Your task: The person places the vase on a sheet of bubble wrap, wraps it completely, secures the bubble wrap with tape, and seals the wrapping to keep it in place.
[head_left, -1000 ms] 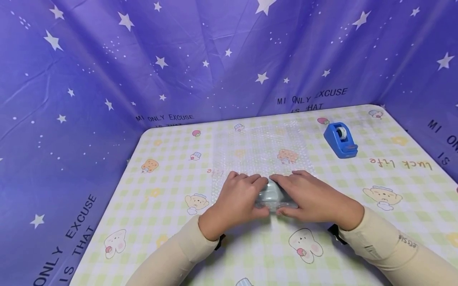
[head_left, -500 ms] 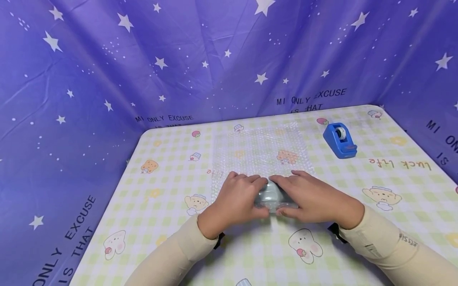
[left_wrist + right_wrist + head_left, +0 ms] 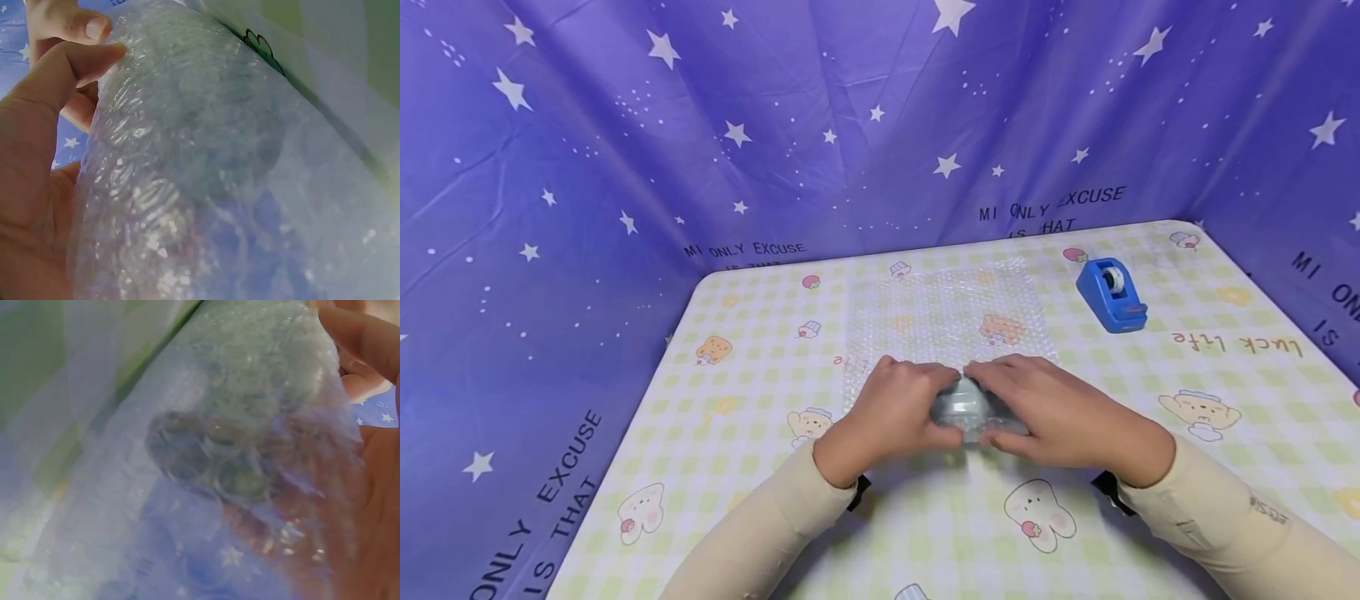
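Note:
A pale grey-green object lies at the near end of a bubble wrap sheet, with the wrap around it. Its kind is blurred by the bubbles; a dark rounded end shows through the wrap in the right wrist view. My left hand grips the wrapped bundle from the left, thumb on the near side and fingers over the far side. From the right, my right hand holds it the same way. In the left wrist view the bubble wrap bulges beside the left palm.
A blue tape dispenser with a roll of tape stands at the back right of the table. The checked tablecloth has printed cartoon figures. A purple star-patterned curtain hangs behind and at both sides.
Both hands stay on the bundle. The left hand's fingers have shifted slightly, and the right wrist has moved a little to the right. The tape dispenser stays in place.

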The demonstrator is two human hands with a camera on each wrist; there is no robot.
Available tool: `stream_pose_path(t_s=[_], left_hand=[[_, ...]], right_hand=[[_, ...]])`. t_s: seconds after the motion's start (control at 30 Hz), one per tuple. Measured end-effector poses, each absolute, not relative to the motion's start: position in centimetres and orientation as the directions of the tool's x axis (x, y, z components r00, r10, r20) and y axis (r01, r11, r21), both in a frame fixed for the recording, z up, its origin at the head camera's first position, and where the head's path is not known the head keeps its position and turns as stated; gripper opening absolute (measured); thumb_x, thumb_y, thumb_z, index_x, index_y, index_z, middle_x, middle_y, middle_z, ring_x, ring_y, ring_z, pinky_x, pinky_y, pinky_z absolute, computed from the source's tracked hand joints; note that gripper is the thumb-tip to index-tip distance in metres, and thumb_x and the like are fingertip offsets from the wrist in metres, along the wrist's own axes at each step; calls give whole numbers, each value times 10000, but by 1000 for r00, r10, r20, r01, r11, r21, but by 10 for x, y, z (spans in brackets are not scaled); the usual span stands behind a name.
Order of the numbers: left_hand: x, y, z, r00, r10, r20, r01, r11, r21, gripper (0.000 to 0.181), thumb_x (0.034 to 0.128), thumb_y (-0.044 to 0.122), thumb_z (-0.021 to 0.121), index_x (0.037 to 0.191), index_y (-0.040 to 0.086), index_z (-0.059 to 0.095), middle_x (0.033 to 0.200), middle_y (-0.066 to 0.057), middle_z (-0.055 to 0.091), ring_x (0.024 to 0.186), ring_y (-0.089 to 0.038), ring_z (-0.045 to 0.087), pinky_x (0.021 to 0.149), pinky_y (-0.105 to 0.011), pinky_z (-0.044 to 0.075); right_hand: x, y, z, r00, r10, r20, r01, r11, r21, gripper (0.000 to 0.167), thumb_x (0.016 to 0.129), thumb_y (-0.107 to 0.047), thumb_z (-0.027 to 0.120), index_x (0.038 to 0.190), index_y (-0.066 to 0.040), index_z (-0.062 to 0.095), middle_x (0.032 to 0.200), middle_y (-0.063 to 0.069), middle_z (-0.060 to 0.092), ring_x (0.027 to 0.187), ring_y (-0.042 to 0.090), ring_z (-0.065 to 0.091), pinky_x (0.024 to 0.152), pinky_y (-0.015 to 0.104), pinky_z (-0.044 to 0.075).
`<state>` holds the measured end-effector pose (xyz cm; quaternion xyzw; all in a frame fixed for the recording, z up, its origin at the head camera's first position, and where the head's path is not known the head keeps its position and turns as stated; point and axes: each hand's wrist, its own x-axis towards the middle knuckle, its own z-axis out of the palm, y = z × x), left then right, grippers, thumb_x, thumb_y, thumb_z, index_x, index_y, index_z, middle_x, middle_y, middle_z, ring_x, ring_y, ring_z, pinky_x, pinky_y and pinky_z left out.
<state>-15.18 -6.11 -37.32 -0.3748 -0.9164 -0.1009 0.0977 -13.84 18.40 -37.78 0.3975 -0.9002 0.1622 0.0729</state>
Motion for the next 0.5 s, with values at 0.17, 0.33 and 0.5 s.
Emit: stream_pose_path(t_s=[0.17, 0.33, 0.5], left_hand=[[-152, -61, -371, -708, 664, 240, 700, 706, 108, 482, 712, 467, 784, 1125, 228, 710, 960, 152, 707, 720, -7, 575, 645, -300, 383], [-153, -61, -370, -708, 666, 234, 699, 708, 100, 520, 721, 471, 775, 1175, 221, 723, 1031, 135, 742, 754, -14, 611, 651, -303, 394], [-155, -61, -371, -699, 669, 252, 709, 694, 124, 462, 706, 450, 783, 1110, 231, 732, 930, 159, 707, 701, 5, 573, 628, -295, 397]], right_hand=[[-136, 185, -373, -652, -693, 307, -758, 613, -226, 714, 870, -389, 803, 1456, -92, 524, 1276, 30, 674, 1172, 206, 651, 1013, 503, 506], [-134, 186, -373, -631, -700, 335, -773, 601, -203, 672, 861, -375, 813, 1413, -97, 552, 1251, -3, 695, 1160, 166, 662, 1081, 549, 435], [-132, 186, -375, -612, -698, 373, -787, 587, -192, 686, 838, -392, 840, 1396, -124, 547, 1218, -53, 699, 1155, 131, 669, 1127, 628, 350]])
